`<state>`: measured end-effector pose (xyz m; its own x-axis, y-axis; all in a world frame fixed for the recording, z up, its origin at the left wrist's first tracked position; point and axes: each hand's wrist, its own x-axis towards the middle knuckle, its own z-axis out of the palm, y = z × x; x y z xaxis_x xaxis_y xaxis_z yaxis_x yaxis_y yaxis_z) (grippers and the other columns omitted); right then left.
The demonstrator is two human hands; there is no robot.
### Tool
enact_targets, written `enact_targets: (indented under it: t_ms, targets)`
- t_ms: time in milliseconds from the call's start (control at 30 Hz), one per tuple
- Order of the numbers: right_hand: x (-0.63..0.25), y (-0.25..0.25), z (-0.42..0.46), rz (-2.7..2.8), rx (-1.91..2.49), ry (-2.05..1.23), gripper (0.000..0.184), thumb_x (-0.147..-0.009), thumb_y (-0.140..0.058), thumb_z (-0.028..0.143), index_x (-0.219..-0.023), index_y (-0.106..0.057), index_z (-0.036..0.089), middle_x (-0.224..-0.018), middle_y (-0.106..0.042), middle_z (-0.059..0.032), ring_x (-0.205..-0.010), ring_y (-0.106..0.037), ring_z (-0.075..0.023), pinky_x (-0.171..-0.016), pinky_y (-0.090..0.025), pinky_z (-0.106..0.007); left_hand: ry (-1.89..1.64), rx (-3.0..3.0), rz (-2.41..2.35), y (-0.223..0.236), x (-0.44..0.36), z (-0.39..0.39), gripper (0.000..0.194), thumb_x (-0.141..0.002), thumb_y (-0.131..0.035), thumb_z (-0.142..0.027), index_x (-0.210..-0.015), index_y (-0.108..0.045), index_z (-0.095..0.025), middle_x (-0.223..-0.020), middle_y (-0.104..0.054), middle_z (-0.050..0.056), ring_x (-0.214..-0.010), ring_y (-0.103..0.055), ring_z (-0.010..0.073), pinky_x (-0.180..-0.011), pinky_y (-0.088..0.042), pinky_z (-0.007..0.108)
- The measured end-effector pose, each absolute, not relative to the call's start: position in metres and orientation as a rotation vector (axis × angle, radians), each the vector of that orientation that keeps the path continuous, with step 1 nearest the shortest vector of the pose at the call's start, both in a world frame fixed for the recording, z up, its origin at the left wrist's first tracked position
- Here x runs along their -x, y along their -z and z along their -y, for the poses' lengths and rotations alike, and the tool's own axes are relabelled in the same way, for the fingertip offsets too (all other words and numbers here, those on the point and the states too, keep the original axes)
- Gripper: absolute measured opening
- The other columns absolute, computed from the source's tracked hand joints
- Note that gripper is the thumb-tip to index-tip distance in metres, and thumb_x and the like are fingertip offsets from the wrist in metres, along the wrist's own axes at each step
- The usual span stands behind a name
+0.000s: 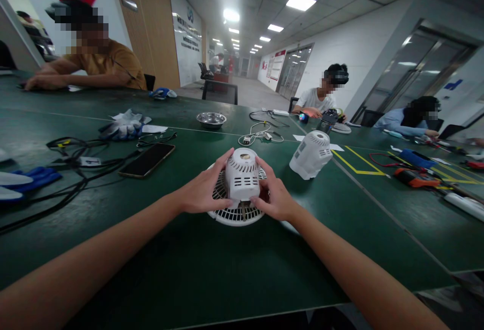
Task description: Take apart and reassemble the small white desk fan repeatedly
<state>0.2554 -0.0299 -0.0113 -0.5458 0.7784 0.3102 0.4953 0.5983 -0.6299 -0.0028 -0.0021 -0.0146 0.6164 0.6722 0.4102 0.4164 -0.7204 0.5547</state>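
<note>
Between my two hands stands a white fan motor housing (243, 171) with vent slots and a round hole on top. It rests over a round white fan grille (236, 217) lying on the green table. My left hand (207, 186) grips the housing's left side, thumb low at the front. From the right, my right hand (275, 195) holds it with fingers on its side and thumb near the lower front edge. A dark gap shows at the housing's bottom front. Farther right, a second white plastic housing (310, 156) stands tilted on the table.
A smartphone (148, 160), black cables (81, 173) and work gloves (124, 125) lie to the left. Beyond my hands are a metal bowl (211, 119) and a white cable (260, 135). An orange multimeter (416, 177) lies right. Several people sit around the table.
</note>
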Motion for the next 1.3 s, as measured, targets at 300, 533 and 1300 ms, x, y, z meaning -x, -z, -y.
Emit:
enact_targets:
  t_ms: [300,533,1300]
  targets:
    - [-0.259,0.002,0.024,2.253,0.980,-0.794,0.106,-0.072,-0.069,0.021,-0.155,-0.004,0.028,-0.074,-0.065,0.0033,-0.057,-0.062,-0.0172,-0.055,-0.056,-0.034,-0.905,-2.506,-0.947,0.010,-0.009,0.013,0.113,-0.072,-0.075,-0.049,-0.155,-0.002,-0.028,-0.155,-0.032,0.018,-0.130,-0.048,0.0410,-0.106,-0.041,0.058]
    - [-0.261,-0.001,0.021,2.211,0.944,-0.874,0.095,-0.070,-0.073,0.020,-0.147,-0.017,0.031,-0.079,-0.065,0.0042,-0.060,-0.065,-0.0166,-0.056,-0.057,-0.032,-0.956,-2.481,-0.922,0.010,-0.010,0.011,0.100,-0.071,-0.076,-0.046,-0.148,-0.015,-0.031,-0.148,-0.040,0.015,-0.121,-0.055,0.0371,-0.099,-0.047,0.055]
    - [-0.254,0.011,0.019,2.241,1.076,-0.235,0.116,-0.066,-0.080,0.060,-0.156,-0.012,0.032,-0.152,-0.040,-0.0150,-0.130,-0.049,-0.0412,-0.104,-0.042,-0.063,-1.003,-2.452,-1.211,0.022,-0.016,0.010,0.113,-0.068,-0.078,-0.058,-0.152,-0.007,-0.035,-0.138,-0.045,0.014,-0.116,-0.056,0.0388,-0.095,-0.046,0.062]
